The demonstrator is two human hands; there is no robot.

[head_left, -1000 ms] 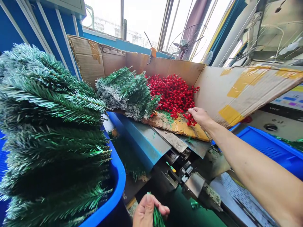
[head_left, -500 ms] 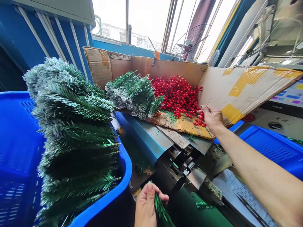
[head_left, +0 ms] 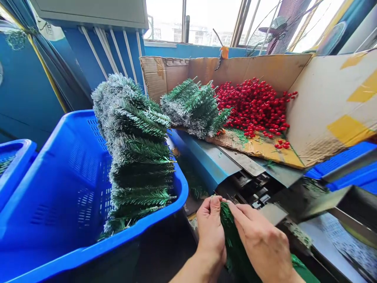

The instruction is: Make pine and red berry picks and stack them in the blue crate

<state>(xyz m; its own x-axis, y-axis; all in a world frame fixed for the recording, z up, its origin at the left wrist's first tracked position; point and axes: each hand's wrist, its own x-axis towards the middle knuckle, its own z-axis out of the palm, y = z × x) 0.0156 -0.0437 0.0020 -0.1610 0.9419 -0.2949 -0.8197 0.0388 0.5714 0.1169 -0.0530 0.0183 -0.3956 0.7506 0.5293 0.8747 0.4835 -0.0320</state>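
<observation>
My left hand (head_left: 210, 224) is closed around the tip of an artificial pine branch (head_left: 228, 224), whose green needles hang down between my two hands. My right hand (head_left: 260, 232) meets it from the right, fingers pinched together at the branch's upper end. What those right fingers hold is hidden behind them. Thin wire-like ends poke up above the left fingertips. Beyond the hands, a heap of red berry stems (head_left: 253, 106) lies in a cut-open cardboard box (head_left: 250, 67). Beside the berries rests a bundle of frosted pine branches (head_left: 191, 106).
A blue plastic basket (head_left: 73, 157) at left holds a tall stack of frosted pine branches (head_left: 132, 145). A machine (head_left: 256, 188) with metal parts sits just past my hands, under the box. More blue baskets (head_left: 353, 169) stand at right. A fan (head_left: 273, 29) is by the window.
My right hand has come back from the edge of the berry heap to my left hand. The left hand still grips the branch. The view has swung left.
</observation>
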